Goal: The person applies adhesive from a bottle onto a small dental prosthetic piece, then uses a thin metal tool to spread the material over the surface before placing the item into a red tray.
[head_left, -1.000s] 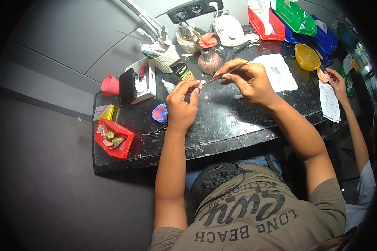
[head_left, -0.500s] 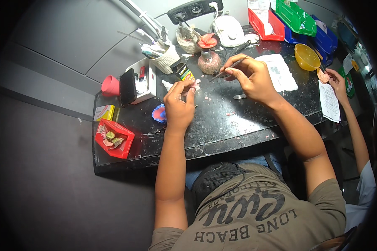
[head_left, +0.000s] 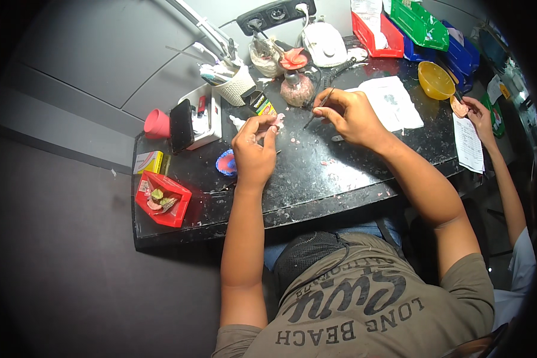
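My left hand (head_left: 253, 146) is closed, pinching a small pink piece (head_left: 279, 121) that looks like wax between thumb and fingertips. To its right, my right hand (head_left: 353, 117) grips a thin dark metal carving tool (head_left: 309, 123). The tool slants down to the left, its lower tip apart from the pink piece. A blue-rimmed pink mould (head_left: 226, 162) lies on the bench beside my left wrist. Behind my hands stands a round glass burner (head_left: 297, 89) with pink bits in it. A small metal piece (head_left: 337, 138) lies below my right hand, partly hidden.
A red bin (head_left: 163, 200) sits at the black bench's left end. White box (head_left: 206, 122), phone (head_left: 182, 126), pink cup (head_left: 157, 123) and tool holder (head_left: 237, 86) stand behind. White paper (head_left: 394, 104) and yellow bowl (head_left: 435, 80) lie right, near a co-worker's hand (head_left: 482, 122) holding a pink piece.
My right hand has shifted slightly left and down, and the carving tool has turned from a flat slant to a steeper one. My left hand has barely moved.
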Motion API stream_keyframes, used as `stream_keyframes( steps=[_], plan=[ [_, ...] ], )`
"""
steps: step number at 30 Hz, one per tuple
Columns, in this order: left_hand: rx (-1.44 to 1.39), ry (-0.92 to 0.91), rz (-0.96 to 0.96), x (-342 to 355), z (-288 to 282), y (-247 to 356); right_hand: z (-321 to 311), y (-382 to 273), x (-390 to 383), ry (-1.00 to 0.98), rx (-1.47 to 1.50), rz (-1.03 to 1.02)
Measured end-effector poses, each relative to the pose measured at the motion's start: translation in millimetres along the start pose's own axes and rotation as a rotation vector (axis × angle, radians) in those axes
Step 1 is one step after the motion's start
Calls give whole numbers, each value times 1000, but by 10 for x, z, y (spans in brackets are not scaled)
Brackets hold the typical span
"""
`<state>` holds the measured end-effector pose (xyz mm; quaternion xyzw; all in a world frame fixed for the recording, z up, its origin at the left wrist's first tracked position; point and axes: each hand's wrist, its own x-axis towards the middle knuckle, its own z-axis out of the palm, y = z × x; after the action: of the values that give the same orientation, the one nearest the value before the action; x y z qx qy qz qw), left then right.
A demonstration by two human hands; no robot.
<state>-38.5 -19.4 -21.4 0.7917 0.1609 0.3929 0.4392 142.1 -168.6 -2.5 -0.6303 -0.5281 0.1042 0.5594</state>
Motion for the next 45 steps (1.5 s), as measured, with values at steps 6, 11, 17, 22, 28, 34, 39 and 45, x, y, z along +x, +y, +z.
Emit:
stream_keyframes(
  steps=[6,11,17,22,28,34,39,45],
  plan=[
    [-152,8,-59,-14,2,20,-61,-103,7,68,172,-1],
    [-203,-7,-80,-10,12,78,-110,-232,-11,51,434,-119],
    [-205,-38,-81,-24,10,88,-73,-235,-24,-19,320,-242],
    [-200,-49,-76,-25,13,83,-61,-241,-28,-40,297,-246],
    [-211,-43,-80,-27,17,79,-48,-251,-29,-31,287,-251],
    [-221,-38,-82,-29,13,78,-48,-254,-32,-21,295,-216],
    [-219,-42,-83,-22,12,72,-53,-252,-33,-21,300,-206],
    [-238,-37,-81,-20,21,98,-51,-264,-33,-8,308,-181]
  ],
)
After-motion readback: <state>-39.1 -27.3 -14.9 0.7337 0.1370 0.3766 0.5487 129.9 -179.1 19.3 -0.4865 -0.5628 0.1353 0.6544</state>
